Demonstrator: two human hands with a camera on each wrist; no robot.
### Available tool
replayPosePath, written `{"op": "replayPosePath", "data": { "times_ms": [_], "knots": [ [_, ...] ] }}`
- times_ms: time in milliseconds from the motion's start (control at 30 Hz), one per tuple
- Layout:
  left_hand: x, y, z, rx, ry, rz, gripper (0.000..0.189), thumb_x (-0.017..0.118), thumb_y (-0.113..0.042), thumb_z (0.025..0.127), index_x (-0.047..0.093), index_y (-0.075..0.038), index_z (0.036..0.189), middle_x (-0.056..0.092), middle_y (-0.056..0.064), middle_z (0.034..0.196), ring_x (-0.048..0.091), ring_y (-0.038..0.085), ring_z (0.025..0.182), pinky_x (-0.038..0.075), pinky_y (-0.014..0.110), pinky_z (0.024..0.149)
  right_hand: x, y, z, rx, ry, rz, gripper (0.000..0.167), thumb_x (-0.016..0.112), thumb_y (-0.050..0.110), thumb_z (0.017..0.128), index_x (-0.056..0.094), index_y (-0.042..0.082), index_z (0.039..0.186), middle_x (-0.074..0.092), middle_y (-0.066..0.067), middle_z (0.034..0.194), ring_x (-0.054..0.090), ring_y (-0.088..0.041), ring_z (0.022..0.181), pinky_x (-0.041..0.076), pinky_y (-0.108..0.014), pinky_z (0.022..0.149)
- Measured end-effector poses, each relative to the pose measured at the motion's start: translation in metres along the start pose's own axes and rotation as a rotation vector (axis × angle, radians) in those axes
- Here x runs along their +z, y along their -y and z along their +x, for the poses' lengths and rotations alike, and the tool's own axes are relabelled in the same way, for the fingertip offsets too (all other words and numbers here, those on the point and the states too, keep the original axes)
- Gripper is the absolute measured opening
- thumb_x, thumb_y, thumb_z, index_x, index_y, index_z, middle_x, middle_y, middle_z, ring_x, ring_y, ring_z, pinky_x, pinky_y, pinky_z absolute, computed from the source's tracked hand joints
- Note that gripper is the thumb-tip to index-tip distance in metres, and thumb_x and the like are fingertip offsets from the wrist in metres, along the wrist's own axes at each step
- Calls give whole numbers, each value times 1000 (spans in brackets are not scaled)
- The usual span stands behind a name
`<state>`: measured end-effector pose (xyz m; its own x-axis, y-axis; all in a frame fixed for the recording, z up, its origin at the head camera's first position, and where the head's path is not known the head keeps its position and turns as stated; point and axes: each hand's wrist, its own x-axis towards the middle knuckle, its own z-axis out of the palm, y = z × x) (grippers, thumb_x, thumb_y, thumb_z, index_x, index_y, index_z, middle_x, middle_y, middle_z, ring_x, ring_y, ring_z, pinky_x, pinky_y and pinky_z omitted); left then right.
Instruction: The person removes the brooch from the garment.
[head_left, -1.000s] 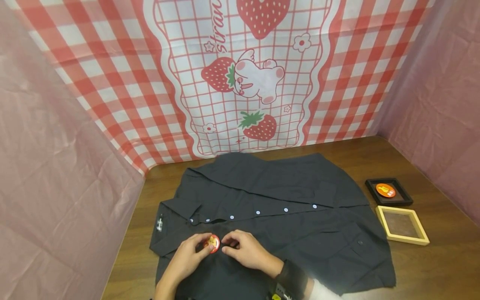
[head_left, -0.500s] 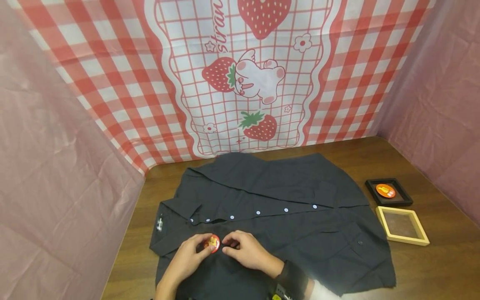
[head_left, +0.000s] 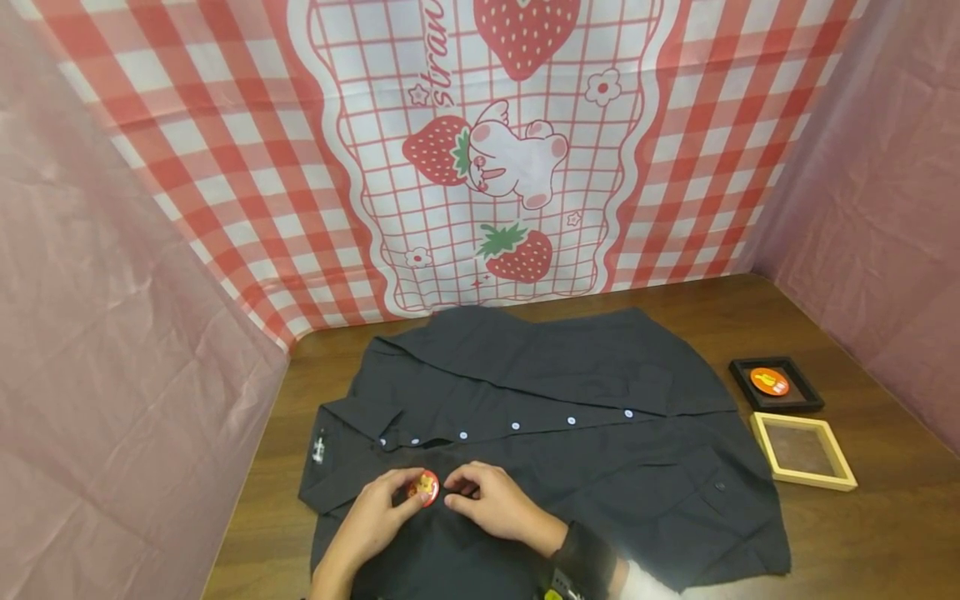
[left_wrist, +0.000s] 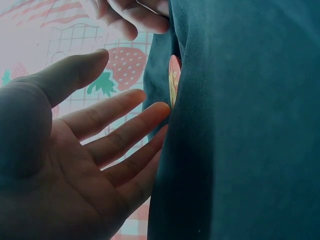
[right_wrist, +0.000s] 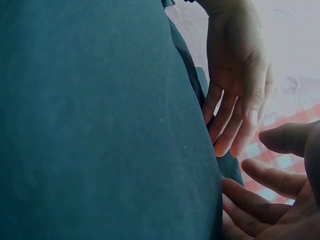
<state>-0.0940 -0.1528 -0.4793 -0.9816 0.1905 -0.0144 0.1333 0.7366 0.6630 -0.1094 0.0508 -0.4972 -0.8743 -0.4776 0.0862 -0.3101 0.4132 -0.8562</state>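
A round red-rimmed badge (head_left: 429, 488) with a yellow figure lies on the dark button-up shirt (head_left: 570, 475), below its row of pale buttons. My left hand (head_left: 371, 512) is at the badge's left edge, partly covering it in the head view. In the left wrist view the left fingers (left_wrist: 125, 135) are extended to the cloth beside the badge (left_wrist: 174, 80), and the thumb stands apart from it. Just right of the badge, my right hand (head_left: 498, 504) rests on the shirt with loosely bent fingers and nothing between them.
At the right of the wooden table (head_left: 892, 525), a black square frame (head_left: 806, 398) holds an orange round badge (head_left: 770, 382). A pale yellow frame (head_left: 813, 480) lies in front of it. Pink cloth (head_left: 142, 333) hangs at both sides; a red checked strawberry cloth (head_left: 225, 167) hangs behind.
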Motion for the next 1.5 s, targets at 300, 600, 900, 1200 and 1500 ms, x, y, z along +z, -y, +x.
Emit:
{"op": "replayPosePath", "data": {
  "times_ms": [300,600,900,1200,1500],
  "knots": [
    [0,0,0,-5,9,-1,33,71,-28,88,69,-7,114,69,7,113,64,22,104,51,47,91,1,0,3,-32,-6,-53,16,70,18,88,70,7,99,67,-3,92,60,-6,79,50,-18,70],
    [-1,-1,-3,-5,2,24,35,74,-32,85,70,-9,111,69,8,114,65,25,105,52,47,89,4,1,7,-39,15,-171,22,75,20,83,70,10,103,64,0,90,54,-1,76,45,-17,68],
    [-3,1,-2,0,37,39,39,77,-26,82,69,-4,113,68,13,116,66,25,101,56,41,82,5,9,10,-78,67,-317,32,79,23,79,70,13,109,65,3,99,53,1,76,45,-16,68],
    [-6,2,0,-22,54,40,41,79,-22,80,68,-2,114,67,14,115,66,21,95,57,37,77,4,12,14,-90,79,-360,33,79,26,79,69,16,109,66,4,103,59,-5,88,50,-25,77],
    [-6,5,0,5,75,49,42,81,-19,77,68,1,112,66,13,109,64,19,90,54,26,70,7,13,16,-92,113,-397,32,79,28,80,69,16,107,66,5,100,58,-4,86,49,-23,75]
  ]
}}
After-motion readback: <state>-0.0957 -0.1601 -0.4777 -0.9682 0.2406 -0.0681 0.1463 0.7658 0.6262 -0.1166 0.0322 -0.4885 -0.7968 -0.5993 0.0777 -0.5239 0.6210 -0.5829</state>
